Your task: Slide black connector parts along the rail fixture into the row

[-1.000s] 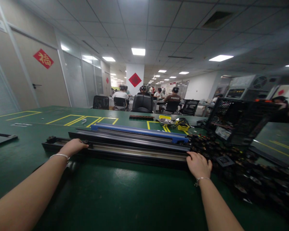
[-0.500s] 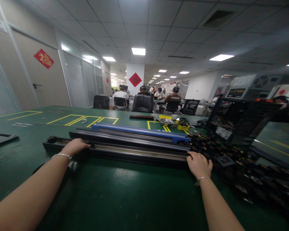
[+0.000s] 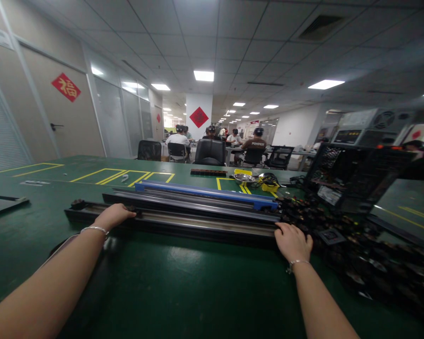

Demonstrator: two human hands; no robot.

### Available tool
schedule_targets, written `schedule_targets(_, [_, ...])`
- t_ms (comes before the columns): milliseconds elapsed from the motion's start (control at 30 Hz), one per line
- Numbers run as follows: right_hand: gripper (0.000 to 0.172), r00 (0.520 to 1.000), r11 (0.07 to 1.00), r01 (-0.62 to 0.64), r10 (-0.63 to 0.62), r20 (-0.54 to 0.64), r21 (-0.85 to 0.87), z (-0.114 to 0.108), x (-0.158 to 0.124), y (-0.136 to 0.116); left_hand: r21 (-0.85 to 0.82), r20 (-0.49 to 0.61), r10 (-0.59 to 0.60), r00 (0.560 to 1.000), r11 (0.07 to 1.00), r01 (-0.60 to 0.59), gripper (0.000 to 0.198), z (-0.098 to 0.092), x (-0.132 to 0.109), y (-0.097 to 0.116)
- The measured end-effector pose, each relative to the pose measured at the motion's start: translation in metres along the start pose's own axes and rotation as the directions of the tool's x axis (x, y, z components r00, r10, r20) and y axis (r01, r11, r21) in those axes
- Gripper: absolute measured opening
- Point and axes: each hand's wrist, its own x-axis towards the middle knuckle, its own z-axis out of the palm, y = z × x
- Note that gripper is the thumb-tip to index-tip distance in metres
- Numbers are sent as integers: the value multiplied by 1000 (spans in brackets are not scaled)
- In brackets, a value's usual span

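Note:
A long black rail [image 3: 205,226] with a pale inner channel lies across the green table [image 3: 169,292]. My left hand [image 3: 115,216] has its fingers closed on a small dark block [image 3: 131,208] in the channel, toward the rail's left part. At the rail's right end, my right hand [image 3: 292,241] is wrapped round the end, its thumb and part of the fingers hidden. Behind it lie another black rail [image 3: 198,205] and a blue rail [image 3: 198,189], roughly parallel.
A heap of dark parts [image 3: 371,254] spreads on the right beside an open computer case [image 3: 356,176]. Farther back are a metal bowl [image 3: 243,178], a yellow box [image 3: 268,183] and a dark strip [image 3: 208,173]. A flat panel [image 3: 3,205] lies left. People sit beyond the table.
My left hand has moved slightly to the right along the rail, with the dark block. My right hand stays at the rail's right end.

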Motion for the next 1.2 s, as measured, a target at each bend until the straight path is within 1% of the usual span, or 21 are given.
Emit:
schedule_targets(267, [43, 1000, 1000, -2, 2, 23, -6, -2, -1, -1, -27, 5, 4, 1000, 1000, -4, 42, 6, 0, 4])
schedule_targets(400, [43, 1000, 1000, -7, 7, 15, 0, -2, -1, -1, -40, 9, 3, 1000, 999, -3, 43, 7, -2, 6])
schedule_targets(800, [43, 1000, 1000, -9, 9, -1, -8, -1, -2, -2, -25, -11, -3, 1000, 1000, 2, 39, 9, -10, 18])
schedule_targets(1067, [41, 1000, 999, -23, 23, 17, 29, -2, -1, -1, -44, -30, -14, 999, 999, 13, 39, 7, -14, 21])
schedule_targets(1200, [42, 1000, 1000, -17, 17, 1, 19, -1, -1, -1, -36, -34, -12, 999, 999, 11, 40, 5, -18, 24])
